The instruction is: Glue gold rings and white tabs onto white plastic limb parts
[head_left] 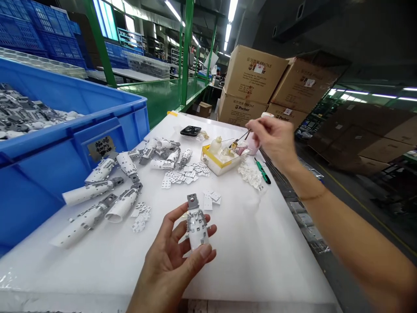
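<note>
My left hand (176, 256) holds a small white cylindrical part with grey metal fittings (196, 224) upright between thumb and fingers, low over the white table (260, 243). My right hand (275, 139) reaches out to the far right of the table and pinches a thin brush-like tool (239, 140), whose tip dips toward a yellow-rimmed clear tray (219, 163) with small bottles in it. Several more white-and-grey parts (107, 191) lie in a loose row to the left. Small flat white and grey pieces (182, 174) are scattered mid-table.
A big blue crate (65, 143) full of grey parts stands at the left. A green-handled tool (262, 170) and a heap of white bits (250, 175) lie beside the tray. A black device (190, 130) sits at the far edge. Cardboard boxes (254, 82) are stacked behind.
</note>
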`<state>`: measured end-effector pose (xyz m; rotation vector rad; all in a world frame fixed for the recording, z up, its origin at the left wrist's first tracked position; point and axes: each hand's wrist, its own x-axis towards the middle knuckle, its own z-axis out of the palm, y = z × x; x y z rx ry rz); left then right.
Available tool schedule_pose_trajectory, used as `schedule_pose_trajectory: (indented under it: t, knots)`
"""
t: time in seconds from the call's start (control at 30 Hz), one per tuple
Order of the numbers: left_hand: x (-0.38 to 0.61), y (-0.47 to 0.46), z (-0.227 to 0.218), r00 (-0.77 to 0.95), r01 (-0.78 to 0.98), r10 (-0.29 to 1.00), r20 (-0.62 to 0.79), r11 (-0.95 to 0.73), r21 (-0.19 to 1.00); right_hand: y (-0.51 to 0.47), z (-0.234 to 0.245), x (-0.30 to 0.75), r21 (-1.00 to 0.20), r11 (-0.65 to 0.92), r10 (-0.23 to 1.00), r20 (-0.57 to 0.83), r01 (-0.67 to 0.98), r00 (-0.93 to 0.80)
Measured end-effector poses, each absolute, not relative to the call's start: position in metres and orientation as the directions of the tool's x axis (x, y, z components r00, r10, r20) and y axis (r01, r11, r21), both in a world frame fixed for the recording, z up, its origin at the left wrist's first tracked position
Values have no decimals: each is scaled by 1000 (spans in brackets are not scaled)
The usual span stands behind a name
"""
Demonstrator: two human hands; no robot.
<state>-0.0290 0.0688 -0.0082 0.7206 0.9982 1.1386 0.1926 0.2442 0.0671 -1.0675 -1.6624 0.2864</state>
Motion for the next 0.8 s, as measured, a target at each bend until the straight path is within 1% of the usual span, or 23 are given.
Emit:
schedule_pose_trajectory:
  t: [0.03,0.07,0.1,0.2,0.27,0.4,0.53,0.6,0.67,0.73,0.8]
  knots:
    - [-29,69,-9,80,-376,965,-252,263,888,226,73,189,-647,613,720,694,454,18]
    - [-29,69,-9,63,-358,969,-237,244,901,205,77,184,-665,632,721,693,398,12]
    - [-29,69,-10,47,-338,973,-225,228,913,185,80,178,-703,620,754,656,348,-17]
    - [-26,69,-11,12,-279,982,-189,185,942,131,79,159,-775,556,829,542,301,-137]
    - [-23,69,-11,-4,-247,985,-170,164,955,111,74,149,-778,545,838,505,312,-206]
    - [-18,67,-8,-57,-212,987,-149,134,968,103,60,139,-727,593,802,494,347,-336]
    - [-16,66,-5,-116,-225,982,-152,123,967,102,54,139,-709,589,803,458,388,-381]
    - [-17,66,-6,-129,-245,979,-160,125,961,103,59,142,-725,575,813,458,378,-358]
    - [-18,66,-7,-117,-261,978,-171,136,956,112,69,147,-726,579,815,507,372,-280]
    - [-19,67,-7,-82,-278,979,-188,158,948,133,81,155,-684,618,773,618,388,-143]
    - [-19,66,-7,-45,-301,978,-206,183,936,166,88,164,-602,668,678,734,437,-25]
